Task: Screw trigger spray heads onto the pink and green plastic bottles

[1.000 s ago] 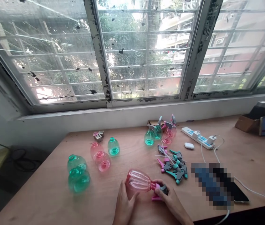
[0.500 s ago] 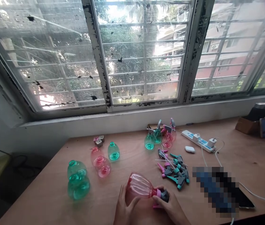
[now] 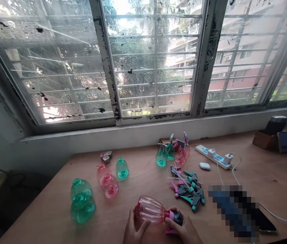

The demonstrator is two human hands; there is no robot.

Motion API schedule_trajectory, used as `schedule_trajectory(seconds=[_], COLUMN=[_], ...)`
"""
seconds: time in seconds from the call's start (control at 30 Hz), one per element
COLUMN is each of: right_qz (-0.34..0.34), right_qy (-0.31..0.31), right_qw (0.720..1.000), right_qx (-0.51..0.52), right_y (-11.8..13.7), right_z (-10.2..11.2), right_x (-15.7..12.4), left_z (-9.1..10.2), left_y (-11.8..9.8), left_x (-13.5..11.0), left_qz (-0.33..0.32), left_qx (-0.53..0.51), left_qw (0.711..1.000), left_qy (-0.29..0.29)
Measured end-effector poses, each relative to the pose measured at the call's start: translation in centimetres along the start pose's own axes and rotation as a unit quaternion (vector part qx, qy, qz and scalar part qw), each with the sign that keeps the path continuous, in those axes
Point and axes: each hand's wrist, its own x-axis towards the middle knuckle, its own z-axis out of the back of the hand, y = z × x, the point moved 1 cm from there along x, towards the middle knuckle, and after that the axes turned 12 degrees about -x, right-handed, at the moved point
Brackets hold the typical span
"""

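Note:
A pink ribbed plastic bottle (image 3: 149, 209) lies on its side at the table's near edge, with a pink and grey spray trigger head (image 3: 175, 217) on its neck. My left hand (image 3: 133, 230) wraps round the bottle's body from below. My right hand (image 3: 182, 231) grips the trigger head, fingers closed on it. Both hands are cut off by the bottom edge of the view.
On the wooden table (image 3: 143, 176) stand green bottles (image 3: 82, 201), pink bottles (image 3: 107, 179), a small green bottle (image 3: 122, 168) and assembled sprayers (image 3: 172, 150). A pile of loose trigger heads (image 3: 187, 188) lies right of my hands. A power strip (image 3: 216, 156), phone (image 3: 266, 220) and cardboard box (image 3: 265, 139) are further right.
The view has tilted upward, so the table and hands sit lower in frame. My hands keep hold of the pink bottle and its trigger head, drawn slightly nearer.

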Motion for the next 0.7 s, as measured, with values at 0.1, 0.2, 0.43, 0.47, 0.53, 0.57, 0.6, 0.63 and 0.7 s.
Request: schedule_trajectory(seconds=[0.1,0.2,0.43,0.47,0.53,0.57,0.6,0.63,0.7], right_qz=[-0.010,-0.011,-0.016,-0.016,-0.009,-0.009,-0.009,-0.006,0.003], right_qy=[-0.011,-0.032,-0.014,-0.007,0.003,0.002,0.000,-0.003,-0.003], right_qw=[1.000,0.999,0.998,0.998,0.999,0.999,1.000,1.000,1.000], right_qx=[0.007,0.020,0.067,0.067,0.051,0.037,0.021,0.003,-0.024], right_y=[-1.1,-1.6,-1.0,-1.1,-1.3,-1.4,-1.5,-1.7,-1.8], right_z=[-0.2,-0.4,-1.3,-1.3,-1.2,-1.1,-1.0,-0.9,-0.7], right_x=[0.4,0.6,0.1,0.1,0.3,0.4,0.5,0.7,0.9], left_z=[0.5,0.8,0.9,0.9,0.8,0.8,0.7,0.7,0.5], left_y=[1.0,1.4,1.5,1.5,1.6,1.7,1.8,1.8,1.9], left_x=[0.6,0.8,0.7,0.7,0.8,0.9,0.9,1.0,1.0], left_qz=[-0.019,-0.061,-0.050,-0.048,-0.054,-0.065,-0.079,-0.093,-0.114], left_qx=[0.040,0.066,0.083,0.082,0.075,0.067,0.057,0.043,0.015], left_qw=[0.999,0.996,0.995,0.995,0.996,0.995,0.995,0.994,0.992], left_qy=[-0.012,0.004,-0.002,-0.008,-0.014,-0.019,-0.025,-0.032,-0.043])
